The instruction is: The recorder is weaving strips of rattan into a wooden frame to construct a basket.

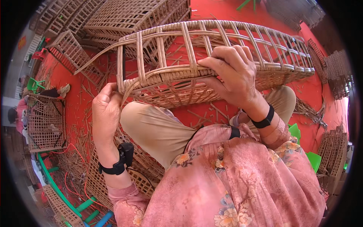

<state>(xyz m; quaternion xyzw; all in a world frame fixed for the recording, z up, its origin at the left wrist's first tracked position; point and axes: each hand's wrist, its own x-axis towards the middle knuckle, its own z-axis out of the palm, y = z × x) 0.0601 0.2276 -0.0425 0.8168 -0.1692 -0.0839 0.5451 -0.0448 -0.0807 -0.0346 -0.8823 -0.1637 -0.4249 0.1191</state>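
Note:
A long woven rattan basket [181, 89] lies across my knees, its open-lattice side facing up and its rim wrapped in cane. At its near left corner, my left hand [106, 109] is closed, thumb and fingers pinching the corner where a cane strand bends round. My right hand [234, 73] grips the wrapped near rim around its middle, the thumb below and the bent fingers on top. A loose cane strand [99, 56] sticks out from the basket's left end toward the floor. The fingertips of my left hand are partly hidden by the corner.
Large woven baskets [128, 17] are stacked at the far left, with a smaller lattice piece [72, 51] before them. Cane offcuts [81, 132] litter the red floor [204, 111]. Green plastic stools [314, 160] stand at right. Another person [19, 113] is at the far left beside a basket [46, 123].

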